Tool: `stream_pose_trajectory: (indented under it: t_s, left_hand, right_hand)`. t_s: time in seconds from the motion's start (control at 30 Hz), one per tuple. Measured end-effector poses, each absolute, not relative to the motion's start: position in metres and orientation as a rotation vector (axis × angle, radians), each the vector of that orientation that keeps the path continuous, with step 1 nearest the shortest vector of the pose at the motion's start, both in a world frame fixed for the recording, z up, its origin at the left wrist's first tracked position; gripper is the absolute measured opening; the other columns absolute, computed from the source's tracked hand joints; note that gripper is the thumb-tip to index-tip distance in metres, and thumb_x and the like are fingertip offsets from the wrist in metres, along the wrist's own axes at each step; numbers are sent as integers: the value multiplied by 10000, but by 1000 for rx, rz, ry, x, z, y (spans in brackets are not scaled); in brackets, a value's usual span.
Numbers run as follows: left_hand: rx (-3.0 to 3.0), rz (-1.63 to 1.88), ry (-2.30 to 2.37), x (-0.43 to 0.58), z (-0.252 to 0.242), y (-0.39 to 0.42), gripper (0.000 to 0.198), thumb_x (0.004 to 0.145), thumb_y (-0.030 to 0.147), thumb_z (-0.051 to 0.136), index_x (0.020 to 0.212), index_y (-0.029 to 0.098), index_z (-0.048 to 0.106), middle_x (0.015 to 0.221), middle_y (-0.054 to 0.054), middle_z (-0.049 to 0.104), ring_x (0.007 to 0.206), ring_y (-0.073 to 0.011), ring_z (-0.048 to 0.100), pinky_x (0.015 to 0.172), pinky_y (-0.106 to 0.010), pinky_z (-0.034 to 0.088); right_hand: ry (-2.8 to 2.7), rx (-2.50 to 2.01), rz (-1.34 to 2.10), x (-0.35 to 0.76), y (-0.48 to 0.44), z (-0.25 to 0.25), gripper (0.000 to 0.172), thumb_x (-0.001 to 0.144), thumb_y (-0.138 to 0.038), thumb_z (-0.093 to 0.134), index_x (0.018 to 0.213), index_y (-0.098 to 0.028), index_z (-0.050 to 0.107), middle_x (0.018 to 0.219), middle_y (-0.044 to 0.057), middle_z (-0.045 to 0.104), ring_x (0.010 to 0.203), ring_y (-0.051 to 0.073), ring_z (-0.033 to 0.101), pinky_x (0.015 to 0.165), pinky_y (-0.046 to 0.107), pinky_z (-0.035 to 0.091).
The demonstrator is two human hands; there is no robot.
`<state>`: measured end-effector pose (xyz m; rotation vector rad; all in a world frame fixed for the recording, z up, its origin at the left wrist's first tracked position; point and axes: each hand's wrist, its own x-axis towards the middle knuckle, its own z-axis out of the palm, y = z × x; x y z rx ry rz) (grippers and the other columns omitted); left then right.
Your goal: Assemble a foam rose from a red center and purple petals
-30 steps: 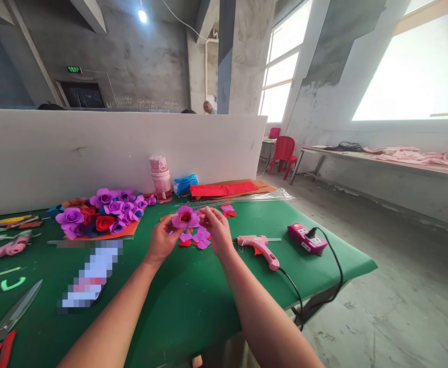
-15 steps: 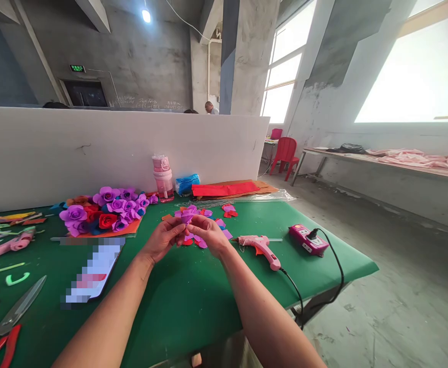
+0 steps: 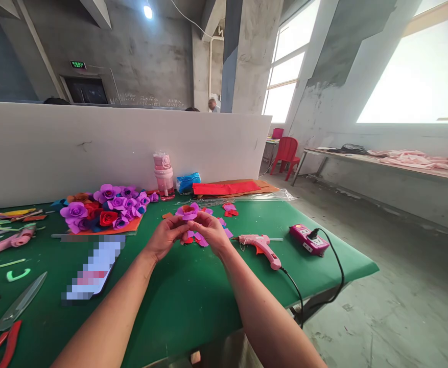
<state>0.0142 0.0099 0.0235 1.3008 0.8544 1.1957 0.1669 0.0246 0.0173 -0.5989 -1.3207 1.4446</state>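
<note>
Both hands meet over the middle of the green table (image 3: 193, 301). My left hand (image 3: 165, 236) and my right hand (image 3: 209, 231) together pinch a purple foam rose with an orange-red centre (image 3: 188, 211), held just above the tabletop with its face tilted upward. Loose purple and red foam petals (image 3: 198, 239) lie on the table right under and behind my hands. A pink glue gun (image 3: 261, 247) rests on the table just to the right of my right wrist.
A heap of finished purple, red and blue roses (image 3: 103, 209) lies at the back left. A pink bottle (image 3: 164, 176) stands by the white partition (image 3: 93, 148). A pink power strip (image 3: 308, 239) with a black cord sits at right. Scissors (image 3: 19, 305) lie front left.
The rose was first held up with its face showing, then brought down and turned between both hands; now its face is tilted upward again. My hands have stayed close together.
</note>
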Motion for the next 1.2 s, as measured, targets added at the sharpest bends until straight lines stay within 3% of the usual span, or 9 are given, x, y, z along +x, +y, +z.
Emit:
stream_pose_trajectory:
  t_s: [0.13,0.23,0.4,0.67,0.93,1.2]
  left_hand:
    - [1335,1258,877,15,24,11,380,688,367,786,990,150,706,735,-27,670,569,-119,570,539,-270,481]
    - [1441,1256,955,13,22,14,359,709,393,758,966,150,700,731,-28,686,562,-125,571,544,-271,484]
    - [1623,1254,1048,7,17,20,300,743,417,706,895,158,695,620,8,638,565,-137,574,582,-272,491]
    - [1694,1257,1081,7,16,21,222,724,376,705,820,176,709,648,4,636,581,-144,584,605,-274,510]
    - [1721,1247,1109,7,19,20,210,707,388,698,729,179,692,665,-2,638,577,-141,580,582,-261,507]
    - [1767,1217,1078,6,17,21,227,720,409,700,728,182,698,585,6,615,532,-141,562,555,-263,491]
  right_hand:
    - [-1226,-484,1421,170,28,17,381,729,-459,730,1033,-232,700,965,26,707,851,159,628,803,280,484]
    - [-1105,-532,1402,174,32,16,348,739,-511,700,898,-202,720,838,26,693,782,144,612,759,261,476]
    - [-1007,-655,1433,177,33,19,453,690,-624,683,723,-173,689,686,28,649,631,136,574,670,274,474]
    - [-1048,-798,1337,176,33,19,356,636,-511,748,643,-160,690,568,-10,567,540,101,492,580,249,410]
    - [-1147,-851,1172,175,30,20,317,695,-468,682,601,-166,682,521,-19,538,532,107,452,540,246,349]
    - [-1092,-854,1231,175,33,18,316,684,-465,670,556,-177,649,502,-20,520,524,112,458,547,252,382]
